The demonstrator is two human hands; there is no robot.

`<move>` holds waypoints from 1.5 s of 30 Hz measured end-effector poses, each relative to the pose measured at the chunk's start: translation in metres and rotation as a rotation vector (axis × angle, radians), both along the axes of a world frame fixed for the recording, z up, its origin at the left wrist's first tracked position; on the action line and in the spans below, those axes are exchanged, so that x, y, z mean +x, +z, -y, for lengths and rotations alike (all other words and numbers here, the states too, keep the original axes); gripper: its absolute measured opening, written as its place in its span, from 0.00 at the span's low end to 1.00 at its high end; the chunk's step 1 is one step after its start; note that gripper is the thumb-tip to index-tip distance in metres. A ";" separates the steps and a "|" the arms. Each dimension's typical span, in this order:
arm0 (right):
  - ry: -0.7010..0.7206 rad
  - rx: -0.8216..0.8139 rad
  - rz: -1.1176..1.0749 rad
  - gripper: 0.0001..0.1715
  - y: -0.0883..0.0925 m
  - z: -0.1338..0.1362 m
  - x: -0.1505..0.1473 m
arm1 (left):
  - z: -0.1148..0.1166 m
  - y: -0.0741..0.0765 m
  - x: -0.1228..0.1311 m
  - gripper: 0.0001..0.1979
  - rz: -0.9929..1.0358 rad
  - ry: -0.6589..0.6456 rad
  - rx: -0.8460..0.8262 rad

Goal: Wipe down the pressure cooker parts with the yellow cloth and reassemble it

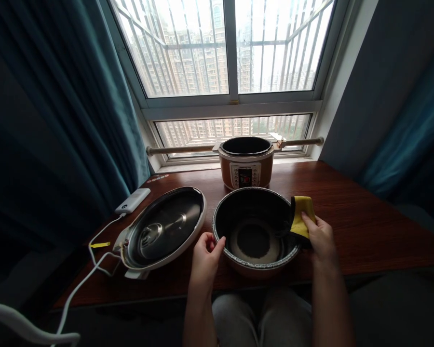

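A dark round inner pot point(235, 258) with a speckled rim rests near the front edge of the table, its open mouth facing up. My left hand point(207, 255) pinches the pot's rim at the left, with the thumb over the edge. On the opposite side, my right hand point(320, 236) grips a yellow cloth with dark edging point(303, 212), folded over the pot's right rim. Behind the pot stands a brown and white electric cooker point(246, 166) with a control panel and a dark interior. A round cooker lid point(169, 224) lies underside up at the left.
A white power bank point(133, 200) with a white cable point(79, 284) sits on the wooden table point(347, 212) at the left. Blue curtains point(75, 86) hang at the side, and a horizontal rod point(184, 149) crosses before the window.
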State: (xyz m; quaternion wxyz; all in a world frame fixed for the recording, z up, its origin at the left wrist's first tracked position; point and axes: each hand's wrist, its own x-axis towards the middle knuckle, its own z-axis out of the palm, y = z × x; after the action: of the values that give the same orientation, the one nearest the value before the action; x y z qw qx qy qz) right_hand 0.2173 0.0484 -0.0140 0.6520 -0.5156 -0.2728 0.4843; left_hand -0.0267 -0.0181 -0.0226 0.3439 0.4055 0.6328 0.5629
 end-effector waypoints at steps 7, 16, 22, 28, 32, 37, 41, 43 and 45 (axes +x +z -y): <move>-0.287 0.027 -0.079 0.21 0.009 0.015 -0.002 | 0.002 0.000 -0.003 0.16 0.032 -0.049 -0.005; 0.190 0.220 0.767 0.18 0.026 0.053 -0.002 | 0.000 -0.005 -0.006 0.16 0.073 -0.061 0.011; 0.473 0.333 1.337 0.26 0.033 0.062 -0.036 | 0.000 -0.003 -0.004 0.16 0.055 -0.054 0.014; 0.644 0.346 1.444 0.22 0.042 0.089 -0.088 | 0.000 -0.008 -0.004 0.13 0.097 -0.043 0.023; 0.615 0.434 1.431 0.17 0.038 0.094 -0.105 | 0.000 -0.015 -0.006 0.10 0.166 -0.073 0.014; 0.665 0.383 1.474 0.20 0.037 0.091 -0.094 | -0.001 -0.010 -0.006 0.13 0.116 -0.045 0.017; 0.701 0.402 1.557 0.23 0.039 0.087 -0.073 | -0.002 -0.006 -0.004 0.16 0.096 -0.009 0.030; 0.758 0.449 1.590 0.25 0.041 0.082 -0.059 | -0.002 -0.005 -0.004 0.16 0.084 -0.001 0.042; 0.841 0.497 1.603 0.27 0.044 0.073 -0.042 | -0.002 -0.004 -0.004 0.16 0.069 0.001 0.049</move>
State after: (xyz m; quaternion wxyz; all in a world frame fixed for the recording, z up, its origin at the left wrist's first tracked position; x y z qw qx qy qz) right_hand 0.1749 -0.0247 0.0298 0.1325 -0.4003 -0.9002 0.1085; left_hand -0.0308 -0.0162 -0.0267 0.3550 0.3939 0.6068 0.5921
